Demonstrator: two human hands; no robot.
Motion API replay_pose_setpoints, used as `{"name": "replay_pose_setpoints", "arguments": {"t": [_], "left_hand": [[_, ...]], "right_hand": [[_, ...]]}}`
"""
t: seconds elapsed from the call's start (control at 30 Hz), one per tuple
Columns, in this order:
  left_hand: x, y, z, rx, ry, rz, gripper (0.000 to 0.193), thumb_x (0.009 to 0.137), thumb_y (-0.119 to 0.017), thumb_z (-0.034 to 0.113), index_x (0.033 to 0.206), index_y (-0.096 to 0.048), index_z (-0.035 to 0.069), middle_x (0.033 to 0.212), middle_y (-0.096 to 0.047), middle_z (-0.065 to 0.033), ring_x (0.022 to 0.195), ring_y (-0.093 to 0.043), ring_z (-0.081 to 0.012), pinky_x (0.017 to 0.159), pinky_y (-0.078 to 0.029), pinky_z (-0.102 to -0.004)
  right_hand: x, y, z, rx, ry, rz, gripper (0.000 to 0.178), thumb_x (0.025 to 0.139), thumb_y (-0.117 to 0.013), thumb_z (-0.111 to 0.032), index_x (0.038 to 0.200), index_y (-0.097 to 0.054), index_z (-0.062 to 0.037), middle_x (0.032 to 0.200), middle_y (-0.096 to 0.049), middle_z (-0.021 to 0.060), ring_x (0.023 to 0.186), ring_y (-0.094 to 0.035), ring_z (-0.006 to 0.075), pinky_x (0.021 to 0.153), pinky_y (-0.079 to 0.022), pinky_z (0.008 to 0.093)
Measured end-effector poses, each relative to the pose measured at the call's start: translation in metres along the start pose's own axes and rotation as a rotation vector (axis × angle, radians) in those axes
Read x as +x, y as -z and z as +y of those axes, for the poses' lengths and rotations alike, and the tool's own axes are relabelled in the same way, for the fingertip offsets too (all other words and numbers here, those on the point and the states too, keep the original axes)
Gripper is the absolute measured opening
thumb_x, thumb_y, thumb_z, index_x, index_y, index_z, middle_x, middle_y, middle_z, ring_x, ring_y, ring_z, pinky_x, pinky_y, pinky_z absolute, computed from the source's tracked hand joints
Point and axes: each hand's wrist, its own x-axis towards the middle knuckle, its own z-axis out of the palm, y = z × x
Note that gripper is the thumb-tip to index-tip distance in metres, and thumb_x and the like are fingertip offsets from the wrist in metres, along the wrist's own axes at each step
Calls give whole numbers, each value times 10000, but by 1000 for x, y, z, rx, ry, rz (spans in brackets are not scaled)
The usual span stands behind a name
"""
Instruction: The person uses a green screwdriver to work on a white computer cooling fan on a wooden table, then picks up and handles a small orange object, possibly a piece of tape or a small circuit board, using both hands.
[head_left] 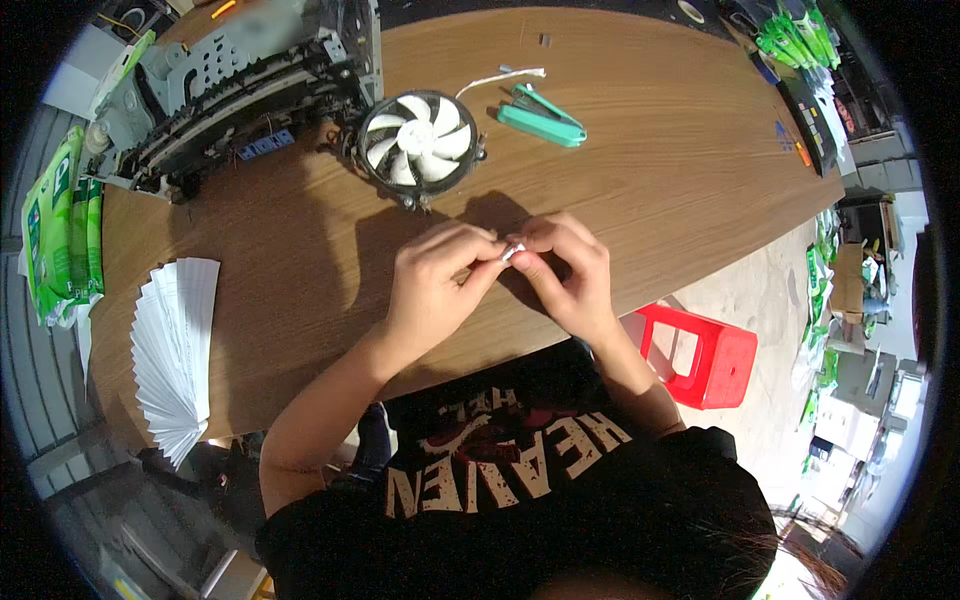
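Observation:
Over the near part of the wooden table (650, 160), my left hand (445, 268) and my right hand (568, 270) meet at the fingertips. Both are closed in a pinch on a small white piece (513, 251); its kind is too small to tell, and the fingers cover part of it. Just beyond my left hand stands a round cooling fan (417, 138) with white blades and a black frame. A teal stapler (541, 118) lies to the right of the fan. A thin white strip (503, 78) lies behind the stapler.
A dismantled grey and black machine (250, 90) fills the back left. Pleated white paper (178, 350) lies at the left edge, near green packages (65, 230). A red plastic stool (715, 355) stands on the floor at right. More green packages (798, 40) sit at the far right corner.

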Motion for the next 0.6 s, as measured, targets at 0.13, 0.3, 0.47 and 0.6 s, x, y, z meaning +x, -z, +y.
{"name": "replay_pose_setpoints", "arguments": {"t": [0.13, 0.3, 0.47, 0.6], "left_hand": [[-1, -1, 5, 16, 58, 23, 162, 753, -725, -17, 861, -608, 17, 829, -644, -98, 726, -638, -244, 638, -507, -334], [7, 1, 14, -49, 144, 20, 249, 742, -719, -2, 973, -632, 32, 825, -600, -69, 733, -609, -185, 657, -498, -300], [7, 5, 13, 1, 78, -21, 303, 723, -731, 8, 996, -609, 51, 796, -548, -58, 694, -560, -180, 608, -471, -293], [4, 2, 18, -8, 92, -1, 264, 706, -755, 28, 898, -575, 51, 782, -528, -56, 691, -541, -191, 594, -458, -306]], "right_hand": [[2, -5, -10, 14, -198, 58, 168, 819, -734, -131, 889, -631, -19, 832, -603, 91, 675, -575, 184, 594, -466, 286], [2, 3, -5, -58, -47, 38, 182, 823, -735, -150, 897, -624, -26, 805, -576, 71, 644, -568, 161, 575, -461, 285], [6, 3, -12, 26, -76, -38, 160, 843, -695, -113, 949, -620, -20, 859, -598, 78, 716, -584, 185, 641, -472, 297], [2, 4, -10, 107, -75, -57, 206, 848, -690, -107, 1012, -592, -32, 886, -604, 89, 743, -595, 185, 669, -476, 294]]}}
